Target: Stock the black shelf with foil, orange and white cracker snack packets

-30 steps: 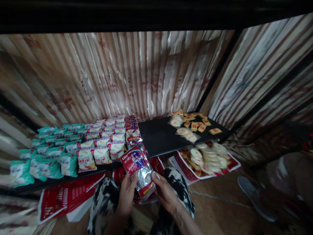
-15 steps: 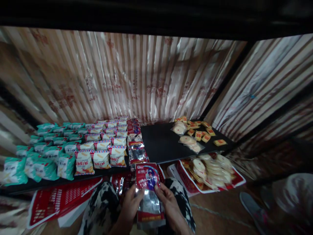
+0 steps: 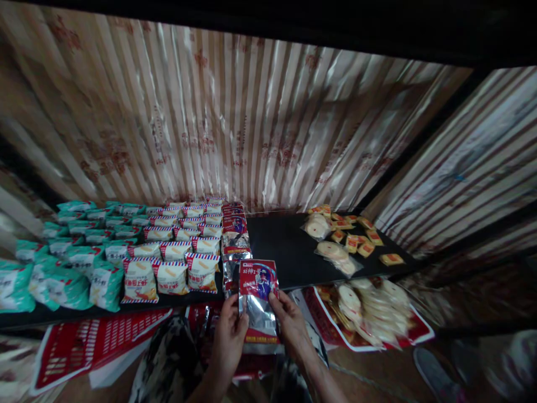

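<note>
Between my two hands is a red and silver snack pouch [image 3: 259, 313], upright with its printed front toward me. My left hand [image 3: 230, 327] pinches its left edge, and my right hand [image 3: 289, 324] grips the right edge. The pouch is just in front of the black shelf [image 3: 277, 246]. Behind it, a column of similar red and silver pouches [image 3: 235, 229] lies on the shelf. Left of that column stand rows of white snack bags [image 3: 172, 277] with striped edges, then rows of teal snack bags [image 3: 67, 288].
On the shelf's right lie clear-wrapped round flat items [image 3: 335, 254] and small yellow packets [image 3: 364, 246]. Below are a red basket [image 3: 104, 341] at left and a white-rimmed red box [image 3: 423, 336] full of packets at right. Another person's shoe [image 3: 436, 369] is at lower right.
Both hands have lifted the pouch forward and up, closer to the shelf's front edge. The camera view has shifted slightly.
</note>
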{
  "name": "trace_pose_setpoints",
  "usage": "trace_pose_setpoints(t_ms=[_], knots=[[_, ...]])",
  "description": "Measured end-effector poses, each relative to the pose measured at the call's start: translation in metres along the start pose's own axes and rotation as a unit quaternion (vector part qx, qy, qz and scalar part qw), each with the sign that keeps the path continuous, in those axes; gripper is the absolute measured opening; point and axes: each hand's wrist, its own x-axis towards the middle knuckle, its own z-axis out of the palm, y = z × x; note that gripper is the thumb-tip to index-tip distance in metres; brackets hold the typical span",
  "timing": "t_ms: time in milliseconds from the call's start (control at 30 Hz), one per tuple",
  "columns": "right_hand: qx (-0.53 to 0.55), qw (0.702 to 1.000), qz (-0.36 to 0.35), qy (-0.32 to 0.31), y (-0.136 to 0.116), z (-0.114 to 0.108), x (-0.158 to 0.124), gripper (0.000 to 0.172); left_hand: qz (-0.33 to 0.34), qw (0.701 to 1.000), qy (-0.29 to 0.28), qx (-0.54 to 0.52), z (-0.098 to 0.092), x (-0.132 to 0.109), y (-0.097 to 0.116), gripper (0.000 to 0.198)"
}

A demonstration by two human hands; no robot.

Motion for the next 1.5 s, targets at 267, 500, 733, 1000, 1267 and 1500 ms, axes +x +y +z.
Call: trace_pose_setpoints(t_ms=[267,500,733,1000,1267,1500], knots=[[-0.092,0.992,-0.080,0.030,-0.011,0.015,0.070,0.045,0.124,0.982,0.050,0.132,0.007,0.039,0.006,0.043],[-0.257,0.937,-0.210,0.111,-0.009,0.026,0.119,0.036,0.214,0.932,0.114,0.268,0.013,0.067,0.002,0.042],[-0.364,0.890,-0.234,0.142,-0.002,0.036,0.134,0.030,0.212,0.923,0.130,0.293,0.016,0.080,-0.006,0.046],[-0.449,0.853,-0.219,0.149,-0.001,0.044,0.139,0.031,0.217,0.905,0.145,0.336,0.018,0.089,-0.019,0.050],[-0.473,0.838,-0.221,0.156,0.004,0.045,0.138,0.038,0.224,0.901,0.146,0.343,0.019,0.091,-0.024,0.053],[-0.458,0.848,-0.225,0.146,0.006,0.045,0.136,0.050,0.271,0.877,0.108,0.382,0.006,0.099,-0.040,0.058]])
